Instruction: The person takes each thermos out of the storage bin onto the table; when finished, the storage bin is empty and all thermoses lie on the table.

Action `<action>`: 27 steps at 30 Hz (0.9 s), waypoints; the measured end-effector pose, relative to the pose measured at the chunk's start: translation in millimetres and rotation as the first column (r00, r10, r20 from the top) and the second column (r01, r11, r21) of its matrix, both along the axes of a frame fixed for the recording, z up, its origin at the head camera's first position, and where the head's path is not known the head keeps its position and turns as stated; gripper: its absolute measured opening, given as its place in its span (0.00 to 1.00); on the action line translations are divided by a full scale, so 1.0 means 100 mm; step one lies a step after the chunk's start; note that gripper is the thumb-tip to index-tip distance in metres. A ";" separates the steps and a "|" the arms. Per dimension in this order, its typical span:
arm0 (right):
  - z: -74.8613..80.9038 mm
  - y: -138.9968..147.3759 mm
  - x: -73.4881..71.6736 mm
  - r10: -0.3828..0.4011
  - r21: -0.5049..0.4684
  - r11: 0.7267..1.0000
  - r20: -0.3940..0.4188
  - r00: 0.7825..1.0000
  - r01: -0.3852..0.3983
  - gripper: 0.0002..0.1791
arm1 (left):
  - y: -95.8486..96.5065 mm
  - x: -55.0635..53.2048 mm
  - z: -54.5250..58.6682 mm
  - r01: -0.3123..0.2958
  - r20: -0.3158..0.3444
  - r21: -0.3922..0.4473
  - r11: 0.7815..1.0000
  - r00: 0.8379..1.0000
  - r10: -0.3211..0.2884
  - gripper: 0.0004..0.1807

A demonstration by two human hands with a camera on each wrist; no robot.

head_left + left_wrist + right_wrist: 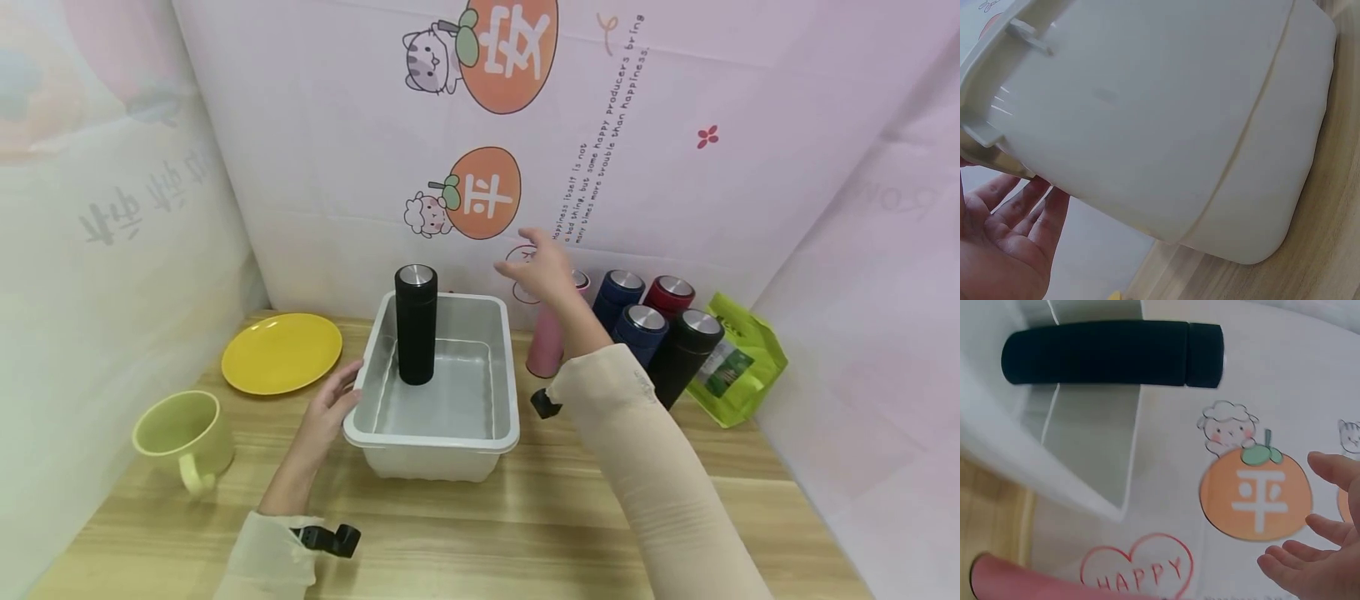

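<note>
A grey-white plastic basin (433, 462) sits on the wooden table, with one black thermos (417, 325) standing upright inside at its back left. My left hand (330, 408) is at the basin's left side; in the left wrist view its fingertips touch the outer wall just under the rim, fingers loosely extended. My right hand (546, 271) is raised in the air right of the basin, fingers spread and holding nothing. Below and behind it stands a pink thermos (546, 342), partly hidden by the forearm. In the right wrist view, the black thermos (1113, 353) lies well away from the hand.
To the right stand blue thermoses (621, 296), a red thermos (670, 293) and another black thermos (682, 350), beside a green bag (738, 358). A yellow plate (282, 354) and a yellow-green mug (183, 433) are at left. Printed cloth walls surround the table.
</note>
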State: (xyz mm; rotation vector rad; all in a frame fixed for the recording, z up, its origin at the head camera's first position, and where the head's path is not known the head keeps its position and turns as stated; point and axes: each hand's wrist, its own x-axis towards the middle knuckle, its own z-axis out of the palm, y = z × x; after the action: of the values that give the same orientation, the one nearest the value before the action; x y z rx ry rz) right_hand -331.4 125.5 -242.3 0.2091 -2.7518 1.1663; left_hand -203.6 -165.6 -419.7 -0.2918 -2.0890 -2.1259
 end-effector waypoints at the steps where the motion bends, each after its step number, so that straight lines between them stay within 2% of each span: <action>1: -0.02 -0.04 -0.01 0.008 -0.012 1.000 0.004 1.000 -0.008 0.40 | 0.00 0.00 0.00 -0.001 0.000 -0.003 1.000 1.000 0.001 0.26; 9: -0.20 -0.39 -0.10 0.048 -0.160 0.986 0.047 0.998 -0.039 0.37 | 0.03 0.01 0.01 -0.009 0.004 -0.010 1.000 1.000 0.009 0.26; 14: -0.33 -0.61 -0.14 0.086 -0.274 0.959 0.062 0.994 -0.066 0.35 | 0.02 0.01 0.02 -0.015 0.000 -0.006 1.000 1.000 0.015 0.25; 18: -0.40 -0.75 -0.15 0.112 -0.330 0.941 0.086 0.990 -0.078 0.35 | 0.01 0.01 0.02 -0.017 -0.004 -0.006 1.000 1.000 0.017 0.25; 20: -0.43 -0.81 -0.14 0.114 -0.334 0.939 0.097 0.989 -0.076 0.35 | 0.00 0.01 0.02 -0.016 -0.005 -0.007 1.000 1.000 0.016 0.25; 27: -0.52 -0.99 -0.16 0.094 -0.257 0.964 0.102 0.990 -0.065 0.34 | 0.02 0.01 0.04 -0.012 -0.011 -0.008 1.000 1.000 0.012 0.25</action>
State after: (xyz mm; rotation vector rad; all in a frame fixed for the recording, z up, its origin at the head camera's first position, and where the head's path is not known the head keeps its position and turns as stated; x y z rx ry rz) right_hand -347.4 26.1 -293.9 0.2314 -2.6734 1.5815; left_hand -202.2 -163.4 -415.9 -0.2911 -2.0889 -2.1047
